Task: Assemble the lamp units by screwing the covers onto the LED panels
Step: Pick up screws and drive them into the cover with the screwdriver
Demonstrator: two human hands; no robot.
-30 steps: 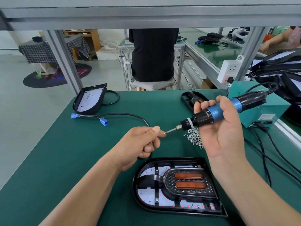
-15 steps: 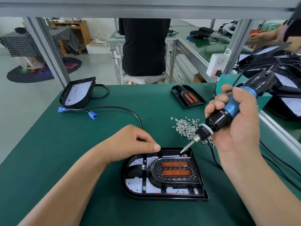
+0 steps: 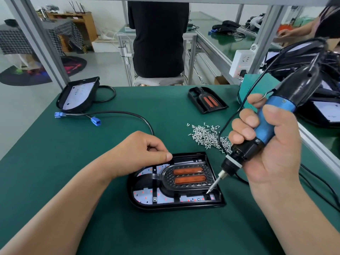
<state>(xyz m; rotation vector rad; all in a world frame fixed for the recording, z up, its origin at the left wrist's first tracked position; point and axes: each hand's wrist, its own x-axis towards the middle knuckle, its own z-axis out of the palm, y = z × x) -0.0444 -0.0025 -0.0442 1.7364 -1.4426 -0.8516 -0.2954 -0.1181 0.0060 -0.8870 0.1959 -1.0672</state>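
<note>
A black lamp unit (image 3: 176,206) lies on the green mat in front of me, its cover with two orange lenses (image 3: 187,175) seated over the white LED panel. My left hand (image 3: 143,153) sits at the unit's far left corner, thumb pressed on the rim and fingers curled behind it. My right hand (image 3: 272,155) grips a blue and black electric screwdriver (image 3: 272,122). The tool tilts down and left. Its bit tip touches the cover at the near right corner (image 3: 209,191). A pile of small silver screws (image 3: 207,137) lies just beyond the unit.
A bare LED panel (image 3: 79,94) with a black cable and blue connectors (image 3: 95,122) lies far left. A loose cover (image 3: 207,100) sits at the back. A teal box (image 3: 257,83) and stacked lamps (image 3: 322,111) fill the right. The screwdriver cord trails right. A person sits beyond the table.
My left hand left the bit and settled on the lamp's far left corner. The screwdriver swung down, its tip going from the far edge of the cover to the near right corner.
</note>
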